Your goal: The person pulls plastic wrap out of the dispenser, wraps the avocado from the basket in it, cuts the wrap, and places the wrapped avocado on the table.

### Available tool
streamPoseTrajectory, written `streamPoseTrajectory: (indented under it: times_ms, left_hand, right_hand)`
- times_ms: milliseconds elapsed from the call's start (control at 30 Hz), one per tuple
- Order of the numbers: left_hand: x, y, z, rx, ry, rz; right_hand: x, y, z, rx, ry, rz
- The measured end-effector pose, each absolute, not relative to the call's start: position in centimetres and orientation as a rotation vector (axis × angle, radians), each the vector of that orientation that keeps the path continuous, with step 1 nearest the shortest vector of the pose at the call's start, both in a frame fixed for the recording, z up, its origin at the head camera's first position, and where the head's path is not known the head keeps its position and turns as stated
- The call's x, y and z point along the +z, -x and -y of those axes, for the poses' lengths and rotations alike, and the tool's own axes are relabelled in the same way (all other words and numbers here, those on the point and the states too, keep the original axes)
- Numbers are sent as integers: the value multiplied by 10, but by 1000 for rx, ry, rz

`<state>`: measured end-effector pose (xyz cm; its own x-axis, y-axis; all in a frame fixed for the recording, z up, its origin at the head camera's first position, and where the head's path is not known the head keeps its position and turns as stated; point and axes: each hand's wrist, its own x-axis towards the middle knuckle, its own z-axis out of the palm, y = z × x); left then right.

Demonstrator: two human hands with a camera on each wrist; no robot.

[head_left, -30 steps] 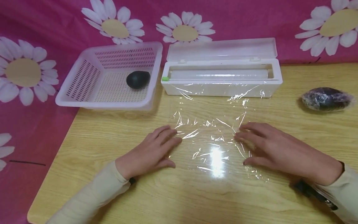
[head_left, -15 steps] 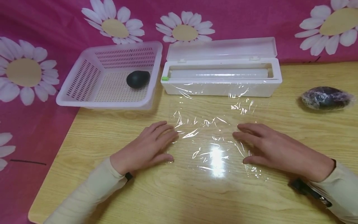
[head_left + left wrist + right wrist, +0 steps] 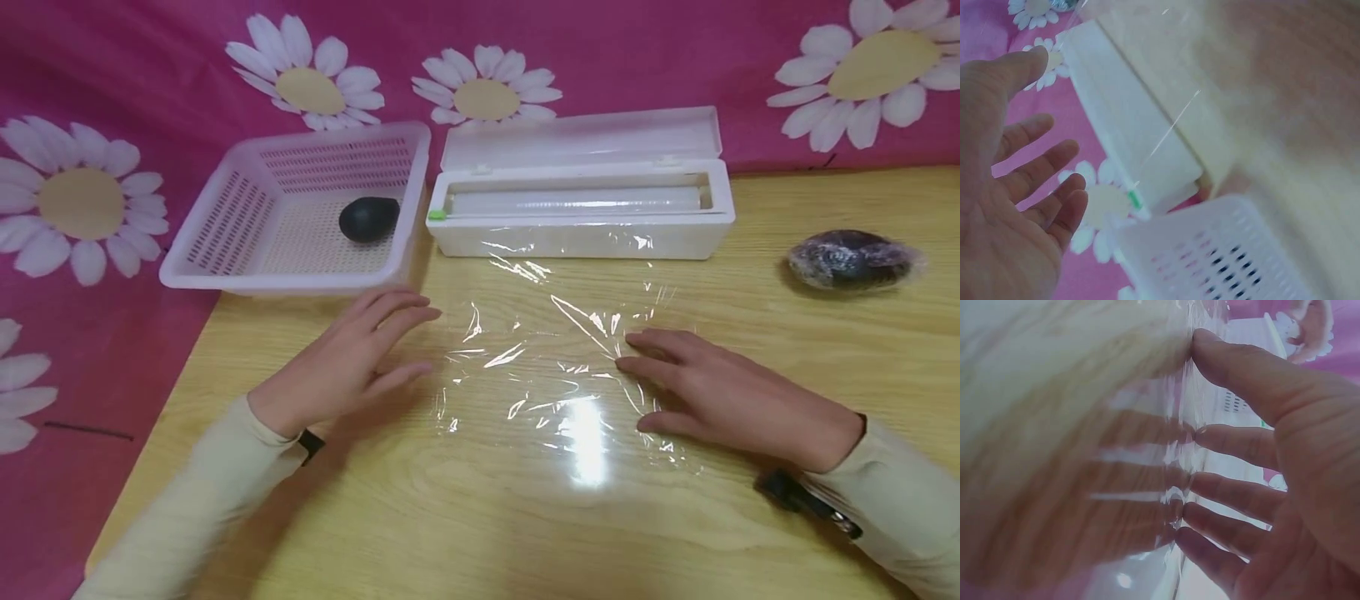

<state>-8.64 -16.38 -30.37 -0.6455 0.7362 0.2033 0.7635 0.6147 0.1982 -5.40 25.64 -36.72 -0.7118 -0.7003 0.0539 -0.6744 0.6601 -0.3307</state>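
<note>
A sheet of clear cling film (image 3: 525,358) lies on the table, running forward from a white dispenser box (image 3: 585,242) whose lid stands up. Fingertips of my right hand (image 3: 720,392) rest on the film's right side; the right wrist view shows them touching it with fingers spread. My left hand (image 3: 352,358) is lifted off the film, left of it and just in front of the basket, with nothing in its relaxed fingers. Inside the pale plastic basket (image 3: 285,283) sits a dark, smooth avocado-shaped object (image 3: 369,219).
A similar dark object wrapped in film (image 3: 853,260) lies at the right of the wooden table (image 3: 480,533). The film roll (image 3: 577,201) shows inside the box, with a green slider (image 3: 437,215) at its left end. A pink flowered cloth (image 3: 637,50) hangs behind.
The left hand has come off the film's left edge and moved left and up toward the basket. My right hand stays at the film's right edge. The camera view has shifted slightly.
</note>
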Motion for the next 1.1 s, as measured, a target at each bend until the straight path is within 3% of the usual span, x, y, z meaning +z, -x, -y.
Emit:
streamPoseTrajectory:
  times_ms: [500,1100]
  left_hand:
    - [-275,127,194,-556,1044,2790]
    - [-280,178,232,-553,661,2944]
  right_hand:
    - [-374,60,-251,-494,1118,-2739]
    - [-369,50,-257,-479,1135,-2783]
